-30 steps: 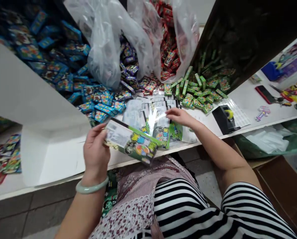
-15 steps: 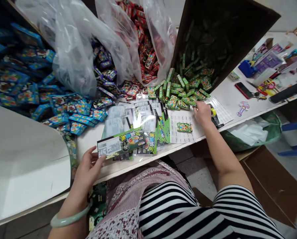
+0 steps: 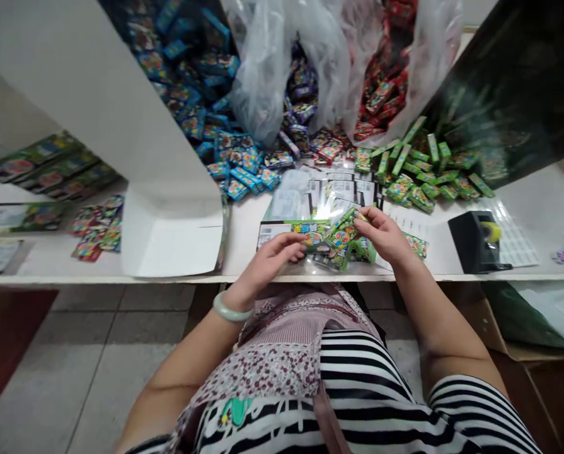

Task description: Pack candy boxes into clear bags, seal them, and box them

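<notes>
My right hand pinches a small green candy box with colourful print and tilts it above the stacked packaging. Close by on the left is my left hand, its fingers loosely stretched at the lower edge of a green-and-black header card; it grips nothing that I can see. Under and behind that card lie clear plastic bags with printed cards, overlapping one another. Another green box rests on a sheet of white labels, partly behind my right forearm.
Piles of blue boxes, purple boxes, red boxes and green boxes spread along the back. A black tape dispenser stands at right. An open white carton is at left, past it mixed boxes.
My right hand has come from the green pile to the middle with a green box. My left hand has let go of the card's left end and moved along it. The view has swung left.
</notes>
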The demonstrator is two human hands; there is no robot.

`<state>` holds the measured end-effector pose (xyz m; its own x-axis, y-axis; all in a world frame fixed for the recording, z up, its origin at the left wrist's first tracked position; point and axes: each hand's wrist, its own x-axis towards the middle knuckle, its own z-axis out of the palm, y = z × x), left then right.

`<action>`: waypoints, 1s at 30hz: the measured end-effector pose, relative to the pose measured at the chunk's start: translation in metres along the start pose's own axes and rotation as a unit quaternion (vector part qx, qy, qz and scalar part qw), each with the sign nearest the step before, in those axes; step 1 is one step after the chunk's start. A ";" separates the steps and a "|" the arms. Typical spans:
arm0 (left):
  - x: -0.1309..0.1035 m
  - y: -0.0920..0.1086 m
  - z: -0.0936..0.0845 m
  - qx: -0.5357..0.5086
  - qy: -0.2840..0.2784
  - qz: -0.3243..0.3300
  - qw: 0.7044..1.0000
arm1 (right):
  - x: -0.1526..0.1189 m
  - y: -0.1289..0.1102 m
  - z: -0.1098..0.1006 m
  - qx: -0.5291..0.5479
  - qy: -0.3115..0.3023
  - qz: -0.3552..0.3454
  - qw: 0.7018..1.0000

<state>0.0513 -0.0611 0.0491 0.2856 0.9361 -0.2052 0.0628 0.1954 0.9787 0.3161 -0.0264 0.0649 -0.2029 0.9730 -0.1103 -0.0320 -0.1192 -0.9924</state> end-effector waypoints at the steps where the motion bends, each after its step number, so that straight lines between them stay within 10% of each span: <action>1: 0.002 -0.001 0.006 -0.070 -0.035 -0.028 0.997 | 0.000 0.000 0.006 -0.004 -0.029 -0.020 0.999; 6: 0.009 -0.006 0.019 -0.266 -0.163 -0.125 0.942 | -0.003 0.000 0.013 -0.096 -0.175 -0.156 0.967; 17: 0.009 -0.009 0.020 -0.303 0.045 -0.032 0.951 | -0.022 0.023 0.027 -0.470 -0.058 -0.379 0.795; 25: 0.010 -0.015 0.018 -0.071 -0.029 0.065 0.995 | -0.016 -0.002 0.024 -0.500 -0.231 -0.299 0.779; 30: 0.026 -0.018 -0.018 0.290 -0.018 0.187 0.938 | -0.013 -0.015 -0.030 -0.510 -0.069 -0.273 0.813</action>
<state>0.0400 -0.0351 0.0264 0.4230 0.8949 0.1420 0.4595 -0.3469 0.8176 0.3483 -0.0314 0.0796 -0.5411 0.7858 0.2995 0.6598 0.6176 -0.4281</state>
